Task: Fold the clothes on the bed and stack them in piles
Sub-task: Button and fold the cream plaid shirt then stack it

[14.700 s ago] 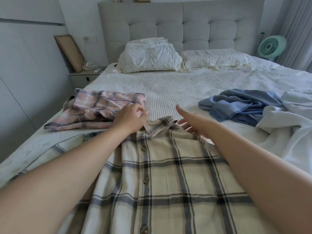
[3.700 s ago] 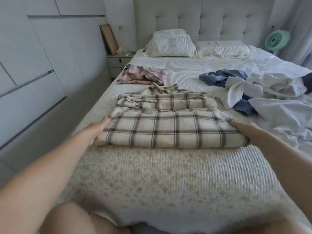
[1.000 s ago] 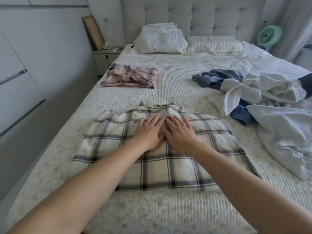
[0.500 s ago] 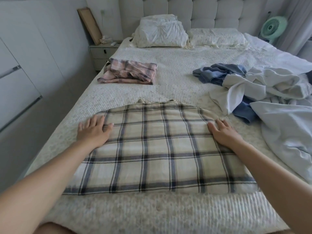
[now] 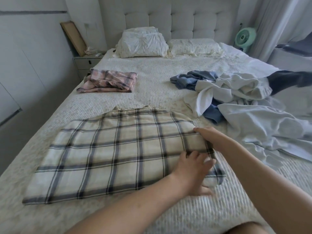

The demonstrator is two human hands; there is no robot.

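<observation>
A cream plaid shirt (image 5: 118, 157), partly folded and back side up, lies flat on the bed (image 5: 152, 92) in front of me. My right hand (image 5: 211, 137) holds its right edge, fingers curled into the cloth. My left hand (image 5: 194, 169) has crossed over to the same edge, just nearer me, and lies on the cloth with blurred, spread fingers. A folded pink plaid garment (image 5: 109, 81) sits at the far left. At the right is an unfolded heap: a blue garment (image 5: 190, 78), white clothes (image 5: 233, 88) and a pale blue one (image 5: 263, 127).
Two pillows (image 5: 143, 42) lean on the padded headboard. A nightstand (image 5: 86, 62) with a leaning frame stands left of the bed beside white cupboards. A green fan (image 5: 244, 37) and curtains are at the back right. A dark garment (image 5: 290, 78) lies at the far right.
My left hand has moved from the shirt's left edge across to its right edge. My right hand stayed at the right edge and has curled onto the cloth.
</observation>
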